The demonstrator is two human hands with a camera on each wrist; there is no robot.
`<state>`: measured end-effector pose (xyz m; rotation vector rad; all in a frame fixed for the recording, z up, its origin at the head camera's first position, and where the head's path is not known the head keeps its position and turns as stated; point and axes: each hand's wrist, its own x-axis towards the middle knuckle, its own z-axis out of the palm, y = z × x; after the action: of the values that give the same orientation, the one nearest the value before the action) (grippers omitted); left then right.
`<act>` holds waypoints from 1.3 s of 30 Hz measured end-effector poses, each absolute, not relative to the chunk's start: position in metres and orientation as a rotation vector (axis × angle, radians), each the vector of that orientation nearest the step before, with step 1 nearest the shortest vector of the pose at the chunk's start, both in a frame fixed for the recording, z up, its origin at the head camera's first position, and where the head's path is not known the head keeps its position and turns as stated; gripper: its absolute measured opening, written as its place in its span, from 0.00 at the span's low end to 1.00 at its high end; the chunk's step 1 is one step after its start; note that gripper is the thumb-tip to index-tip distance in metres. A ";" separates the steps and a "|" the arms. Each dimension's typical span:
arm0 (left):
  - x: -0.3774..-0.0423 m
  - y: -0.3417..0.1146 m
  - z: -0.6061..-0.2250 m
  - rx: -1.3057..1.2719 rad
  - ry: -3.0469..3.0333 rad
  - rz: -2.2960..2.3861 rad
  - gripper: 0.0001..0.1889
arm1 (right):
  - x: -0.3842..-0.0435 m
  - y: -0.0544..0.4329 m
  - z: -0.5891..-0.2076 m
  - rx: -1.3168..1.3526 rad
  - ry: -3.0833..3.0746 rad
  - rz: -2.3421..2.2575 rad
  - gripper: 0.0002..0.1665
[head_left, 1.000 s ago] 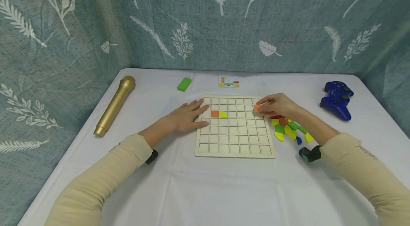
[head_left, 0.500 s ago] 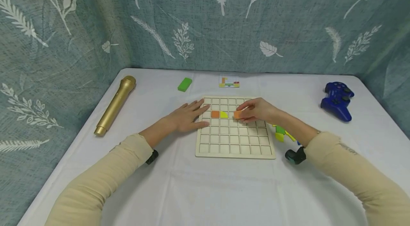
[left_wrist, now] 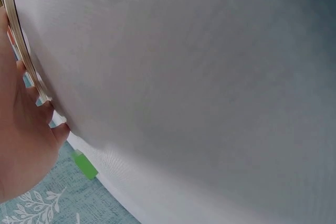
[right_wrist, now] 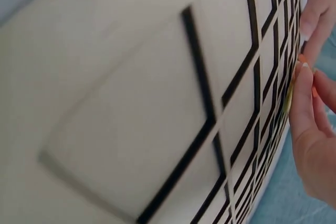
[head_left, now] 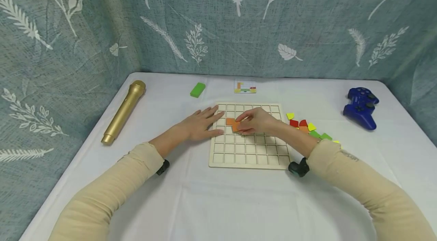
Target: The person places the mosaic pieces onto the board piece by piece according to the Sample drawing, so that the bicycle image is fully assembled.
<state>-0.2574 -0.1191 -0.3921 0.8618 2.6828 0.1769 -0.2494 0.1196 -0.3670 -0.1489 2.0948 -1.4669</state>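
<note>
A pale wooden grid board lies flat on the white cloth. My left hand rests along its left edge, fingers spread and the fingertips on the board. An orange square tile sits in a cell near the upper left. Just below and right of it, my right hand pinches another orange tile between thumb and fingers, over the grid. A yellow tile shows beside these fingers in the right wrist view; in the head view the right hand hides it.
Several loose red, yellow, orange and green tiles lie right of the board, partly under the right forearm. Behind the board are a pattern card and a green block. A gold microphone lies left, a blue game controller right.
The right hand has carried the orange tile leftward from the board's right edge to beside the placed orange tile, uncovering some loose tiles. The left hand has stayed put.
</note>
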 end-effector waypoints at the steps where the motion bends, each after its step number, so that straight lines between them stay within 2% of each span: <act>1: -0.258 -0.119 -0.392 0.863 2.683 0.178 0.40 | -0.249 0.118 -0.368 -0.146 2.107 -1.459 0.17; 26: -0.257 -0.119 -0.390 0.868 2.680 0.175 0.40 | -0.246 0.103 -0.367 -0.226 2.253 -1.313 0.14; 33: -0.256 -0.119 -0.390 0.867 2.682 0.176 0.40 | -0.249 0.108 -0.366 -0.217 2.182 -1.335 0.17; 39: -0.256 -0.119 -0.390 0.874 2.687 0.186 0.40 | -0.254 0.130 -0.364 -0.248 1.987 -1.432 0.22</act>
<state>-0.2564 -0.1189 -0.3898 0.8744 2.6872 0.1860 -0.2538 0.1302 -0.3638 -0.2483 1.9871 -1.4325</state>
